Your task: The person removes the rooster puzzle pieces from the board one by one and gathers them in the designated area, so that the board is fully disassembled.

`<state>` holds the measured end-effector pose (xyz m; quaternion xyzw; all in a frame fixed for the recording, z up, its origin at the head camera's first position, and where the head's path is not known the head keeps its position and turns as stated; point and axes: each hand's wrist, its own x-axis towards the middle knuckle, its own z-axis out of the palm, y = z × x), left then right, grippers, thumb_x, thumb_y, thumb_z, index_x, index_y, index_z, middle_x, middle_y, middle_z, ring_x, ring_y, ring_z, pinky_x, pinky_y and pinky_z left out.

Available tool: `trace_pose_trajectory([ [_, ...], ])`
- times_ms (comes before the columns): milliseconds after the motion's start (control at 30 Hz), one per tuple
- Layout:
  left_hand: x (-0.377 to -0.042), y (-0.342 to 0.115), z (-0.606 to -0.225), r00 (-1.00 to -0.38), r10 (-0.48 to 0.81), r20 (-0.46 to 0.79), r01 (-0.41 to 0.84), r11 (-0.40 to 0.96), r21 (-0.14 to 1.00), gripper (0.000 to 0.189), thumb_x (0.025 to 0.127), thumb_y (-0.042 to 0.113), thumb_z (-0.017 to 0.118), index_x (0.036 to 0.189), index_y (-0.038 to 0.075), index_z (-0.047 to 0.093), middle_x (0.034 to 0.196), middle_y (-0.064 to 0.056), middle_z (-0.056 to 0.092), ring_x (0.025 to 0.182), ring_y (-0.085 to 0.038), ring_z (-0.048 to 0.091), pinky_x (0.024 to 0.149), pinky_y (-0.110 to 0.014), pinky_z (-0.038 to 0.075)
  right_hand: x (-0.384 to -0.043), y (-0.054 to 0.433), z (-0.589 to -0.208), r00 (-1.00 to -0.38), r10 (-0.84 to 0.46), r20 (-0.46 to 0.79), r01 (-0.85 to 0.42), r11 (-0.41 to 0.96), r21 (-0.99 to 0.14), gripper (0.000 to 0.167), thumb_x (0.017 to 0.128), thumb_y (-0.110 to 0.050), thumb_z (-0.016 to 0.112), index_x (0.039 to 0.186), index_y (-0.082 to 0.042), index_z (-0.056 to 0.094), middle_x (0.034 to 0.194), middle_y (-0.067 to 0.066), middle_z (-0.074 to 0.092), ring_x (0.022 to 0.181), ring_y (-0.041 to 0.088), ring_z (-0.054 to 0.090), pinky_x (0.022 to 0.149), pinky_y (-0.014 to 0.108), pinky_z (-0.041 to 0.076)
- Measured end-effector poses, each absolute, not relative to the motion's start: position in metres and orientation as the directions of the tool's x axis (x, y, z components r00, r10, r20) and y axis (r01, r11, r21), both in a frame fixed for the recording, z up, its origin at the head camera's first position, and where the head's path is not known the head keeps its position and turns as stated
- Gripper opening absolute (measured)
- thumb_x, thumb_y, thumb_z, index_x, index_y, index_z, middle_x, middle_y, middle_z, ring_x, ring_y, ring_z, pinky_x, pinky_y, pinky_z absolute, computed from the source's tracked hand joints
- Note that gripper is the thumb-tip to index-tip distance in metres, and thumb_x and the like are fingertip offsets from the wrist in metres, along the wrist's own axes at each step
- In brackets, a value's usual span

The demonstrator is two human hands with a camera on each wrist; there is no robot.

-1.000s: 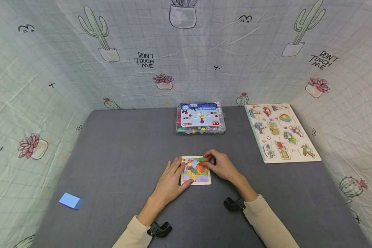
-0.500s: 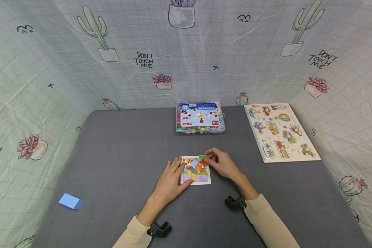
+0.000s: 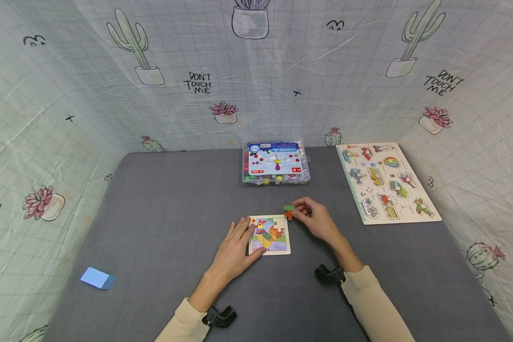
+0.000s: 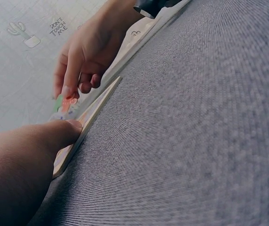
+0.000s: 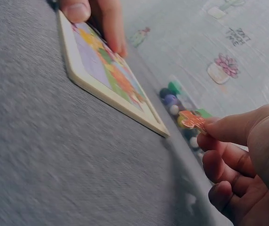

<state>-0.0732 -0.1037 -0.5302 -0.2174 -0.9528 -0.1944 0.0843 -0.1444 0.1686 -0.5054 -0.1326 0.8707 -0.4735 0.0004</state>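
Observation:
A small square jigsaw puzzle with a pale rim and a colourful rooster picture lies on the grey table. My left hand rests on its left side, fingers extended over the far left edge and thumb on the near edge. Just beyond the puzzle's far right corner, my right hand pinches an orange-and-green puzzle piece between thumb and fingertips. The piece is raised off the board, as the right wrist view shows. The top right corner of the picture looks pale where the piece was.
A clear plastic box of coloured beads with a blue label stands behind the puzzle. To the right lies a large board with vehicle pictures. A blue block sits at the left. Printed cloth walls the table.
My right hand has lifted the corner piece out of the puzzle and moved it away to the far right. The left hand has stayed in place on the board.

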Motion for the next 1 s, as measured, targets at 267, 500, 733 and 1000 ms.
trace_pose_trajectory([
  [267,-0.074,-0.104,-0.532,-0.891,0.381,0.246,0.447,0.83,0.333,0.073,0.088,0.051,0.072,0.139,0.001,0.058,0.152,-0.015,0.049,0.145,-0.031,0.043,0.121,-0.05,0.032,-0.15,0.185,-0.5,-0.973,-0.183,0.14,-0.219,0.54,-0.813,0.022,0.096,-0.018,0.069,0.115,-0.007,0.068,0.092,0.008,0.069,0.074,0.012,0.058,0.065,0.021,0.048],
  [500,-0.074,-0.105,-0.534,-0.889,0.384,0.249,0.451,0.828,0.333,0.072,0.088,0.051,0.071,0.139,0.001,0.058,0.152,-0.015,0.05,0.145,-0.031,0.043,0.121,-0.049,0.032,-0.154,0.201,-0.501,-0.972,-0.144,0.188,-0.236,0.535,-0.811,0.023,0.095,-0.016,0.069,0.116,-0.005,0.069,0.094,0.012,0.07,0.073,0.007,0.057,0.063,0.018,0.045],
  [733,-0.074,-0.105,-0.533,-0.888,0.386,0.25,0.453,0.825,0.338,0.072,0.088,0.051,0.072,0.138,0.002,0.058,0.151,-0.015,0.05,0.145,-0.031,0.043,0.121,-0.049,0.032,-0.158,0.218,-0.503,-0.971,-0.07,0.23,-0.232,0.529,-0.816,0.024,0.093,-0.014,0.072,0.113,-0.002,0.068,0.093,0.014,0.072,0.071,-0.002,0.057,0.06,0.015,0.044],
  [1000,-0.074,-0.105,-0.532,-0.877,0.391,0.28,0.47,0.819,0.329,0.07,0.086,0.048,0.075,0.136,0.001,0.06,0.149,-0.016,0.052,0.143,-0.033,0.046,0.119,-0.051,0.034,-0.162,0.236,-0.503,-0.98,-0.001,0.198,-0.164,0.567,-0.807,0.024,0.093,-0.018,0.072,0.113,-0.004,0.07,0.094,0.014,0.072,0.07,-0.004,0.055,0.061,0.014,0.043],
])
